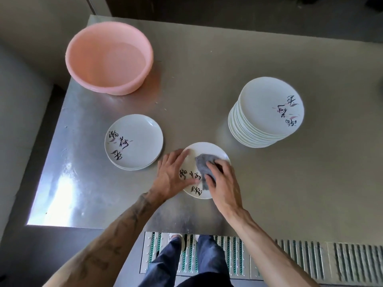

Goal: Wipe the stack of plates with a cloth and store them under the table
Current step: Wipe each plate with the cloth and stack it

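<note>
A white plate [207, 151] with black brush lettering lies flat near the table's front edge. My left hand [173, 172] rests on its left rim, fingers spread and straight, thumb across the plate. My right hand [222, 184] presses a grey cloth [203, 165] onto the plate's middle, fingers bent over the cloth. A tall stack of the same plates [267, 112] stands to the right. A short pile of two or three plates [133, 141] sits to the left.
A pink plastic basin [109, 56] stands at the back left of the steel table [207, 79]. The table's left edge and front edge are close by. Below the front edge, a metal floor grate [300, 259] and my legs show.
</note>
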`<act>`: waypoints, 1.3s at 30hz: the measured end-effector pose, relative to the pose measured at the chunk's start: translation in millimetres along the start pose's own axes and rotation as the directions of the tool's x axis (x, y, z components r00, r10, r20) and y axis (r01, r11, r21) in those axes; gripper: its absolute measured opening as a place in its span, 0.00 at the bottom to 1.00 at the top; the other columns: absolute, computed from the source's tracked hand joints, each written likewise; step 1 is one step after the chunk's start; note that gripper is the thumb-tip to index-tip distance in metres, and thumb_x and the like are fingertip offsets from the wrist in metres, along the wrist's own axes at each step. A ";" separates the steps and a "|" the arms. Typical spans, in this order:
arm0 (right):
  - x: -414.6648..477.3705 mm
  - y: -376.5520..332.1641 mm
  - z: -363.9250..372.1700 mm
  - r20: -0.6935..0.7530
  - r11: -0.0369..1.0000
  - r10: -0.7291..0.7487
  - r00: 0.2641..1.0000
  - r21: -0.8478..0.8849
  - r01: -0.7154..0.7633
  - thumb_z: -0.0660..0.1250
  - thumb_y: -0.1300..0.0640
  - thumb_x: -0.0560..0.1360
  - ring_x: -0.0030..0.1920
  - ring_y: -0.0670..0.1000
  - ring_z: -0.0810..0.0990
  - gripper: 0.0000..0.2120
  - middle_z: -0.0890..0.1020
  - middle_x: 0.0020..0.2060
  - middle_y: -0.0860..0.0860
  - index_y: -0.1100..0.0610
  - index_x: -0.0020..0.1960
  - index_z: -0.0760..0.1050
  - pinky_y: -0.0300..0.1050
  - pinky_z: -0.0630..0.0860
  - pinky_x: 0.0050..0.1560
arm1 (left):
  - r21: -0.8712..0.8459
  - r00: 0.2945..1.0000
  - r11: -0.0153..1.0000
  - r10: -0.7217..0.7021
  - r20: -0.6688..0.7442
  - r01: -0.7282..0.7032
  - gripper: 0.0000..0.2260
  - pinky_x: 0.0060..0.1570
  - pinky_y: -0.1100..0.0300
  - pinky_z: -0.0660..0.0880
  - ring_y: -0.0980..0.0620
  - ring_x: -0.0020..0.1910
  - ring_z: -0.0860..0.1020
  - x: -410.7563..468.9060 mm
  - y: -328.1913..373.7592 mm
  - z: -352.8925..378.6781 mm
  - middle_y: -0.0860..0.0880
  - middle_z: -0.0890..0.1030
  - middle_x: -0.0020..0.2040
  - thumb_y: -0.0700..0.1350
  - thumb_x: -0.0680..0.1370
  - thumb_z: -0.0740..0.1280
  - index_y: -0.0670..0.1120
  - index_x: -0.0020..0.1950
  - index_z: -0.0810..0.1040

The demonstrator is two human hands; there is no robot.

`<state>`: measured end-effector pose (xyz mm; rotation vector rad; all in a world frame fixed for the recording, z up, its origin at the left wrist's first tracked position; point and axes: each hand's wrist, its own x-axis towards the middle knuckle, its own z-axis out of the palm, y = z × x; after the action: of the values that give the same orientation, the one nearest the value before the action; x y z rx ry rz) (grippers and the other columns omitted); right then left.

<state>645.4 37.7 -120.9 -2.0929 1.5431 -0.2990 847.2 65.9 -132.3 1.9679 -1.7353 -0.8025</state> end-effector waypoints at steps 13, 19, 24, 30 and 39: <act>13.9 4.2 8.2 0.129 0.927 -0.323 0.937 -0.157 0.341 0.68 0.53 0.79 0.65 0.57 0.72 0.22 0.71 0.71 0.54 0.51 0.72 0.75 0.53 0.72 0.69 | 0.057 0.993 0.993 0.099 0.057 -0.102 0.57 0.81 0.51 0.53 0.49 0.82 0.58 -13.4 -12.5 8.4 0.46 0.59 0.83 0.73 0.66 0.74 0.43 0.83 0.57; 32.4 -17.8 20.7 0.119 0.946 -0.282 0.952 -0.132 0.296 0.69 0.53 0.77 0.66 0.56 0.70 0.23 0.72 0.70 0.54 0.51 0.71 0.74 0.52 0.69 0.70 | 0.043 0.997 0.996 0.074 0.014 -0.075 0.58 0.79 0.48 0.58 0.47 0.80 0.63 -12.6 -10.1 9.9 0.44 0.65 0.80 0.69 0.63 0.79 0.40 0.81 0.60; 27.2 -5.6 16.6 0.171 0.909 -0.370 0.913 -0.138 0.394 0.68 0.50 0.78 0.68 0.55 0.69 0.22 0.70 0.73 0.52 0.51 0.71 0.74 0.50 0.69 0.70 | 0.074 0.997 0.994 0.075 0.024 -0.076 0.59 0.79 0.49 0.57 0.47 0.80 0.62 -13.2 -11.5 12.0 0.45 0.64 0.80 0.74 0.63 0.76 0.40 0.81 0.59; 19.6 26.4 -9.1 0.079 0.923 -0.236 0.968 -0.292 0.249 0.68 0.51 0.78 0.68 0.56 0.71 0.22 0.71 0.72 0.54 0.52 0.72 0.75 0.51 0.71 0.69 | 0.103 0.997 0.994 0.041 0.067 -0.047 0.62 0.81 0.49 0.52 0.49 0.81 0.58 -12.6 -13.2 14.7 0.47 0.59 0.83 0.77 0.62 0.73 0.43 0.83 0.54; 15.2 9.0 -2.4 0.061 0.961 -0.146 0.987 -0.230 0.157 0.69 0.48 0.78 0.69 0.57 0.71 0.24 0.71 0.72 0.53 0.51 0.73 0.74 0.52 0.72 0.69 | 0.133 0.992 0.988 0.067 0.103 -0.080 0.64 0.81 0.49 0.49 0.50 0.83 0.55 -13.0 -10.8 9.8 0.47 0.58 0.83 0.80 0.61 0.70 0.41 0.83 0.56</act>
<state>641.8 20.9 -125.5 -2.3900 1.4550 -0.1289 848.1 81.1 -144.5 1.9676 -1.9556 -0.7858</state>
